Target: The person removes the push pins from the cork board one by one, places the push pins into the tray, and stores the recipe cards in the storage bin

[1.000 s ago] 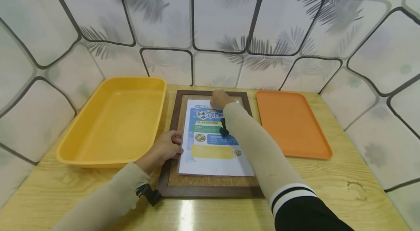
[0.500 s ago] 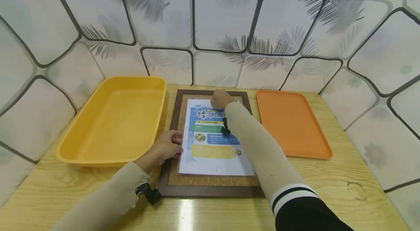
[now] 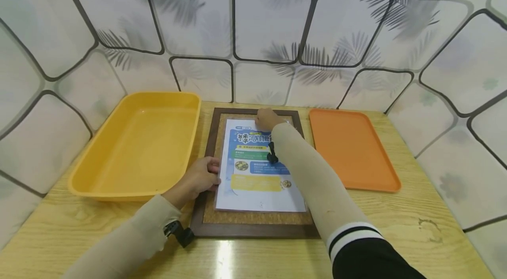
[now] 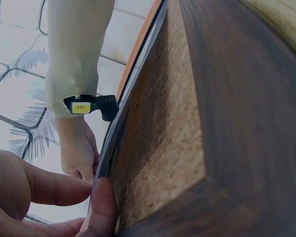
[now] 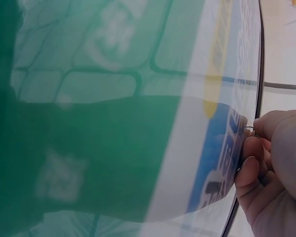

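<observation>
A glossy printed poster sheet overlaps a cork board with a dark brown frame. My left hand pinches the sheet's left edge between thumb and finger. Seen from the left wrist, the sheet's edge stands away from the cork, with a fingertip behind it. At the top edge of the sheet is my right hand, fingers curled. In the right wrist view its fingertips pinch a small thin pin-like thing, mostly hidden, right at the poster's surface.
A deep yellow tray stands left of the board, close to my left hand. To the right lies a flat orange tray. A patterned wall covering rises behind the wooden table.
</observation>
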A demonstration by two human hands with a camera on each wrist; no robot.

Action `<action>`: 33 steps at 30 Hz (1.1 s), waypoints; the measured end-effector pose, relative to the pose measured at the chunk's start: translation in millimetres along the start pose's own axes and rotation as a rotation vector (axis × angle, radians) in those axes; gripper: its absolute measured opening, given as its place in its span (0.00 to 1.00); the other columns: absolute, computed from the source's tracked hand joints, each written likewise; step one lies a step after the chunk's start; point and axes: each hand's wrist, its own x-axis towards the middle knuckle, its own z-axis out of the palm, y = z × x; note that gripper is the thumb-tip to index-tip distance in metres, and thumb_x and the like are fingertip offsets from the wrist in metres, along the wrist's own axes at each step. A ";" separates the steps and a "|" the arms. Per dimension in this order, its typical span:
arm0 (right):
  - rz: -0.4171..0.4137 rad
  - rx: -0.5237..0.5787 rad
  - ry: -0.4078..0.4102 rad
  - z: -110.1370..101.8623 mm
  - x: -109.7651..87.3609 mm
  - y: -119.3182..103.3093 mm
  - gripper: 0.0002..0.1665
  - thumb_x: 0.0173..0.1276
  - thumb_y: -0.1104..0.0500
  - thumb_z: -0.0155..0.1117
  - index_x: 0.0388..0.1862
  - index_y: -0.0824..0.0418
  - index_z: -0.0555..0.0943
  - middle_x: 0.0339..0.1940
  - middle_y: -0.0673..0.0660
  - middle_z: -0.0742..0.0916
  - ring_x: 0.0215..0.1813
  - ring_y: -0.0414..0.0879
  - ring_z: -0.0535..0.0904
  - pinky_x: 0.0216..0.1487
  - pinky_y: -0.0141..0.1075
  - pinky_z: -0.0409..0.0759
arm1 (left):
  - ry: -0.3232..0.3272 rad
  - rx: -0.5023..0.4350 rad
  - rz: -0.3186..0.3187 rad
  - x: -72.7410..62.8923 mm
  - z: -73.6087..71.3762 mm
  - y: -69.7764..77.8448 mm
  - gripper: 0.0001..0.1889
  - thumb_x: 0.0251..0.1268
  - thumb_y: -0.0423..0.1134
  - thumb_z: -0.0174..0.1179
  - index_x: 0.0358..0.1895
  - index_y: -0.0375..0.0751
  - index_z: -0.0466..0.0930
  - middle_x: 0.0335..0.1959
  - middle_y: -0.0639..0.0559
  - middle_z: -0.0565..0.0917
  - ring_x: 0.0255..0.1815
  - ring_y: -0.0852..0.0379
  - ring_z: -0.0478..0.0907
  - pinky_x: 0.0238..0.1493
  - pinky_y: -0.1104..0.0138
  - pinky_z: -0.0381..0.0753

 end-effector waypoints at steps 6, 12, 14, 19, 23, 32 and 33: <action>-0.003 -0.010 -0.004 1.1 0.7 1.1 0.15 0.74 0.61 0.46 0.34 0.67 0.78 0.32 0.61 0.82 0.33 0.50 0.76 0.42 0.44 0.78 | -0.003 -0.001 -0.003 0.6 0.4 -0.7 0.29 0.57 0.16 0.55 0.65 0.28 0.65 0.50 0.35 0.73 0.42 0.45 0.78 0.33 0.60 0.84; 0.001 -0.023 -0.013 0.5 0.5 0.6 0.14 0.75 0.61 0.47 0.38 0.68 0.79 0.34 0.61 0.82 0.34 0.50 0.77 0.43 0.44 0.79 | -0.002 0.003 -0.002 0.5 0.6 -0.6 0.29 0.57 0.16 0.56 0.65 0.28 0.65 0.50 0.35 0.73 0.42 0.45 0.78 0.33 0.60 0.84; 0.007 -0.026 -0.017 -0.6 -0.7 -0.5 0.14 0.76 0.61 0.46 0.39 0.68 0.78 0.34 0.61 0.82 0.35 0.51 0.78 0.44 0.44 0.79 | -0.002 0.002 0.000 0.2 0.6 -0.3 0.29 0.57 0.16 0.56 0.65 0.28 0.65 0.50 0.35 0.73 0.42 0.45 0.78 0.33 0.60 0.84; 0.007 -0.048 -0.026 -3.5 -4.7 -3.4 0.16 0.77 0.61 0.44 0.45 0.71 0.77 0.38 0.64 0.82 0.40 0.53 0.80 0.48 0.44 0.79 | -0.003 -0.005 0.006 -0.3 0.5 0.1 0.29 0.57 0.16 0.56 0.64 0.28 0.65 0.50 0.34 0.73 0.42 0.45 0.78 0.33 0.60 0.84; 0.010 -0.033 -0.021 -3.7 -6.2 -3.2 0.17 0.77 0.61 0.43 0.46 0.71 0.77 0.40 0.64 0.82 0.42 0.54 0.80 0.50 0.45 0.79 | -0.009 -0.016 0.007 -0.7 0.3 0.1 0.29 0.57 0.16 0.56 0.65 0.28 0.65 0.51 0.34 0.73 0.42 0.45 0.78 0.34 0.60 0.84; 0.030 0.022 -0.028 -3.0 -7.4 -4.5 0.14 0.76 0.61 0.45 0.32 0.63 0.75 0.28 0.57 0.79 0.31 0.48 0.73 0.38 0.41 0.75 | -0.021 -0.043 0.017 -1.2 -0.3 -0.9 0.29 0.57 0.15 0.55 0.64 0.27 0.65 0.50 0.34 0.72 0.41 0.46 0.77 0.33 0.60 0.84; 0.028 0.021 -0.027 -3.2 -7.6 -4.7 0.14 0.76 0.61 0.45 0.31 0.63 0.75 0.28 0.57 0.78 0.31 0.47 0.73 0.38 0.41 0.75 | -0.021 -0.045 0.017 -1.2 -0.4 -1.2 0.29 0.57 0.15 0.55 0.64 0.27 0.65 0.49 0.34 0.73 0.40 0.46 0.77 0.33 0.60 0.84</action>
